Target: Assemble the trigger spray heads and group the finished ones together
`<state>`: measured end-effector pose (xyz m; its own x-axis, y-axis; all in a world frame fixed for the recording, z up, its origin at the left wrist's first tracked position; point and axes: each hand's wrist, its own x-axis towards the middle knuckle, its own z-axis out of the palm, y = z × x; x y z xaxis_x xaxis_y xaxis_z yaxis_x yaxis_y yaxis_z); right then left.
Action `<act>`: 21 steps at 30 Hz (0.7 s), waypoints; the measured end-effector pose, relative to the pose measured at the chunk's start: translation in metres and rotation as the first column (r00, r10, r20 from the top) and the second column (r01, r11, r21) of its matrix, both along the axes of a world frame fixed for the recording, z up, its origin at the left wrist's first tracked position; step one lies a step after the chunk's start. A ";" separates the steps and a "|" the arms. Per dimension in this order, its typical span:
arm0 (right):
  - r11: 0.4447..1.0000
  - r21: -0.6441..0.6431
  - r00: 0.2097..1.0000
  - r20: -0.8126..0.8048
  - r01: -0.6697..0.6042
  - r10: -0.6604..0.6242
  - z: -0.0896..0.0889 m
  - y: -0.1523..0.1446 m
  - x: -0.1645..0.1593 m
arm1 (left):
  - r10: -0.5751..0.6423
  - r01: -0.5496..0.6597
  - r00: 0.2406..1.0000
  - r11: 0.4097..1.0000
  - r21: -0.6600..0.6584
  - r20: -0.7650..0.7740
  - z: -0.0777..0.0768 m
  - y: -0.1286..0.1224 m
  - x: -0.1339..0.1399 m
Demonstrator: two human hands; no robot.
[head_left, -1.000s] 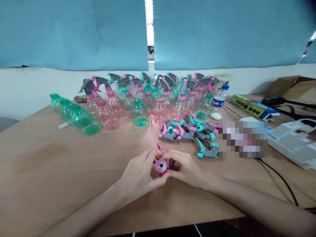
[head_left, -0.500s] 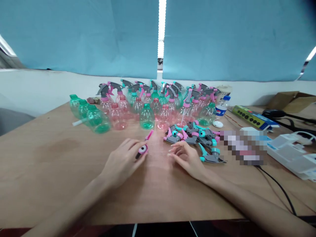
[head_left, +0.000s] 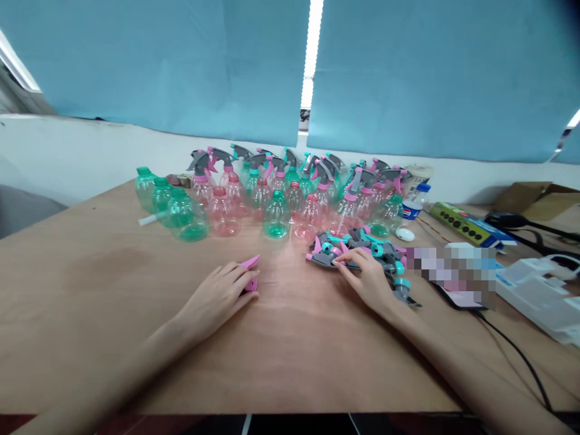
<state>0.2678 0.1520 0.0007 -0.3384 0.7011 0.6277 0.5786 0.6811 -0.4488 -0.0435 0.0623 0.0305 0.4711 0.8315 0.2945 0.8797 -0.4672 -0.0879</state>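
Note:
My left hand (head_left: 217, 302) is closed around a pink trigger sprayer head (head_left: 252, 283) above the bare wood; the fingers hide most of it. My right hand (head_left: 369, 284) is at the near edge of a pile of loose sprayer heads (head_left: 378, 249) in grey, pink and turquoise. Its thumb and fingertips come together on a grey sprayer head (head_left: 322, 261) with a pink nozzle, which lies on the table. Behind stand several pink bottles (head_left: 225, 214) and green bottles (head_left: 276, 217), some open-necked, others topped with sprayer heads.
On the right are a bottle with a blue cap (head_left: 412, 205), a white round lid (head_left: 405, 234), a green-yellow box (head_left: 462, 225), a blurred-out phone-like object (head_left: 471, 299) with a black cable, and a clear plastic container (head_left: 539, 290). An open cardboard box (head_left: 525, 199) stands farther back.
My right hand has moved right onto the pile, its fingertips closing on a sprayer head. My left hand has shifted left and turned the pink piece it holds. The view has tilted slightly.

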 end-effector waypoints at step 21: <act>0.993 -0.002 0.990 0.080 0.121 -0.120 -0.001 -0.002 -0.001 | -0.052 0.059 0.998 0.983 -0.172 0.046 0.009 0.099 0.112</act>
